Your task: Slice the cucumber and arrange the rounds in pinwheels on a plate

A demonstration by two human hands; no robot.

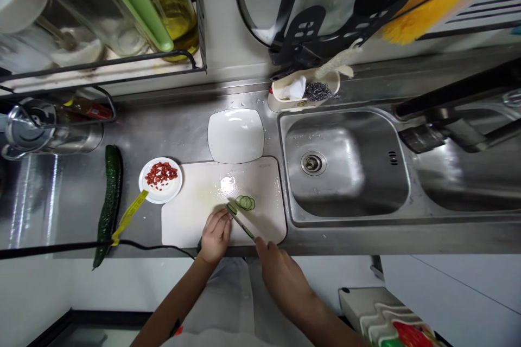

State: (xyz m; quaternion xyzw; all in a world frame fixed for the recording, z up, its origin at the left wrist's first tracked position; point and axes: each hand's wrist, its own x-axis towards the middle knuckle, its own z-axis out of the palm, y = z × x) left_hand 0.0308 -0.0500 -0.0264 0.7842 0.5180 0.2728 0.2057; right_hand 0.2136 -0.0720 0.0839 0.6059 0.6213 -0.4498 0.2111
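Note:
On a white cutting board (195, 217) my left hand (215, 236) is curled down over a cucumber, of which only the cut end (232, 208) shows past my fingers. My right hand (277, 271) grips the handle of a knife (241, 220), whose blade rests against that cut end. Several thin cucumber slices (246, 202) lie just beyond the blade on the board.
A whole cucumber (109, 200) lies at the left beside a small plate of red berries (160, 179). A square white plate (236, 135) sits behind the board. The steel sink (345, 165) is to the right, with a sponge holder (303, 91) behind it. A black cable (81, 246) runs along the counter's front edge.

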